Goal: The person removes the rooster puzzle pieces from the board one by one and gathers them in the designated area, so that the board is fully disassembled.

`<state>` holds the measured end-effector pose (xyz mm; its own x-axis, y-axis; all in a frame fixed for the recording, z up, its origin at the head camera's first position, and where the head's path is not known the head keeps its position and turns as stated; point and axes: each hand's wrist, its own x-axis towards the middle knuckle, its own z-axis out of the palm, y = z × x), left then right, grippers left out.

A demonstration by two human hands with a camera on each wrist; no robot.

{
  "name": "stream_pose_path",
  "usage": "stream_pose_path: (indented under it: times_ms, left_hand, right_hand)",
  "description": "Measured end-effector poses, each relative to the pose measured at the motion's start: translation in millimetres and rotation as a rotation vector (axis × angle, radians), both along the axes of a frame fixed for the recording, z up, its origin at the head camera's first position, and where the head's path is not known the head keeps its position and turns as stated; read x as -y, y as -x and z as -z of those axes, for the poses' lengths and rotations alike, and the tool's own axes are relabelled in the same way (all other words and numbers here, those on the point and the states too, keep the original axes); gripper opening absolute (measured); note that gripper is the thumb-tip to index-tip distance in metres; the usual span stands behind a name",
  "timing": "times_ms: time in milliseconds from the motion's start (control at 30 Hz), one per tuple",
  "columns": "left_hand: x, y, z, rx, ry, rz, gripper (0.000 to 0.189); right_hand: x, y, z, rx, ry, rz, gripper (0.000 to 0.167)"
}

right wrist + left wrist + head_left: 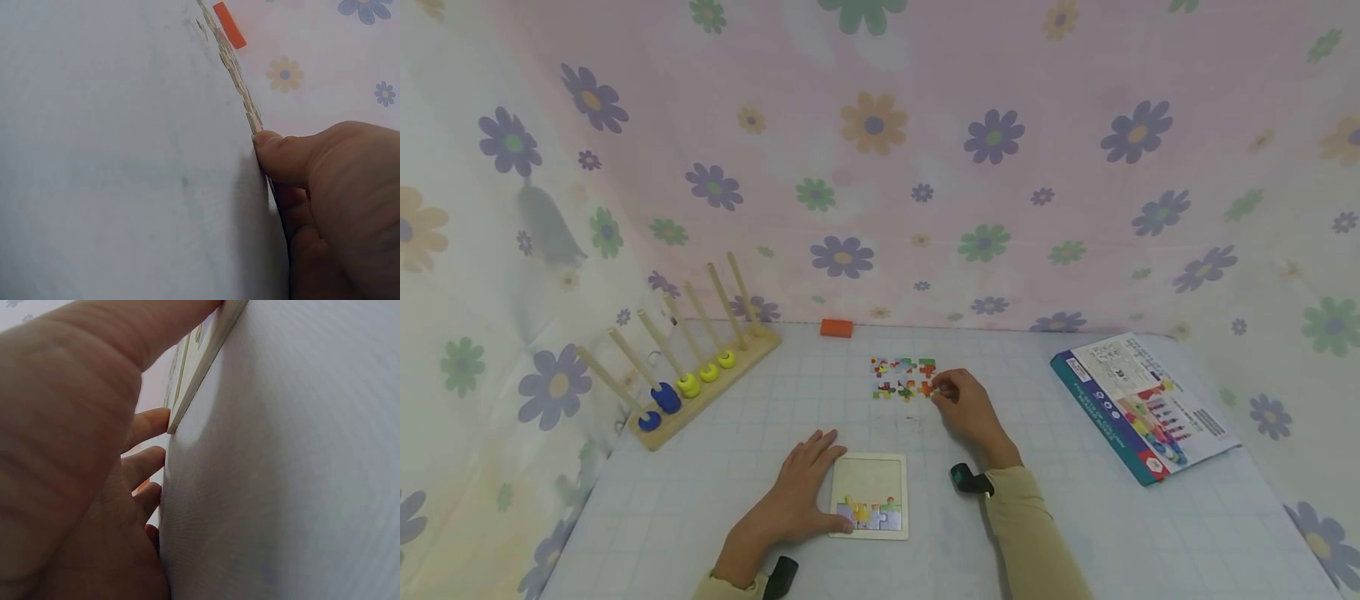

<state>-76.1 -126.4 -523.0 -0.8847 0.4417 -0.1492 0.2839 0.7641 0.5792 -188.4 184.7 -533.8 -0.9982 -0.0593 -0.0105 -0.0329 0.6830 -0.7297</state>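
Note:
In the head view, a shallow wooden puzzle tray (868, 475) lies at the front middle of the table. Several joined puzzle pieces (880, 517) fill its lower part. My left hand (801, 487) spans the tray's left side, fingers fairly straight: the thumb rests over its lower left, and the index fingertip touches near the top left corner. Farther back, loose puzzle pieces (901, 367) lie in two rows. My right hand (966, 407) is at their right end, its thumb and fingers pinching a puzzle piece (927, 388). The right wrist view shows the thumb (269, 139) against the row's end.
A wooden peg stand (711, 383) with blue and yellow beads stands on the left. An orange block (837, 328) sits at the table's back edge. On the right lies a flat printed box (1142, 408). Flowered cloth (910, 217) hangs behind the table.

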Motion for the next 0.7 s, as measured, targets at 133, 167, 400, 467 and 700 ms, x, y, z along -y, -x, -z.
stream_pose_path:
  times_ms: [133,167,400,467,700]
  left_hand:
    - [-0.7,0.0,-1.4,0.007,-0.003,-0.003,0.104]
    - [-0.7,-0.2,-1.8,0.008,-0.005,-0.004,0.104]
    - [0.4,-0.5,-4.3,0.008,-0.002,-0.011,0.104]
    - [0.7,-0.1,-4.5,0.01,-0.001,-0.012,0.104]
    - [2.1,0.9,-3.7,0.036,-0.01,0.015,0.106]
  right_hand:
    - [-1,-0.9,0.6,-0.01,0.013,0.001,0.021]
    - [-1,-1.0,0.5,-0.015,0.017,0.001,0.021]
    - [1,0.7,0.9,-0.035,0.005,0.006,0.019]
    - [2,0.8,0.7,-0.039,0.012,0.008,0.02]
    - [3,-16.0,3.0,0.037,0.064,0.083,0.03]
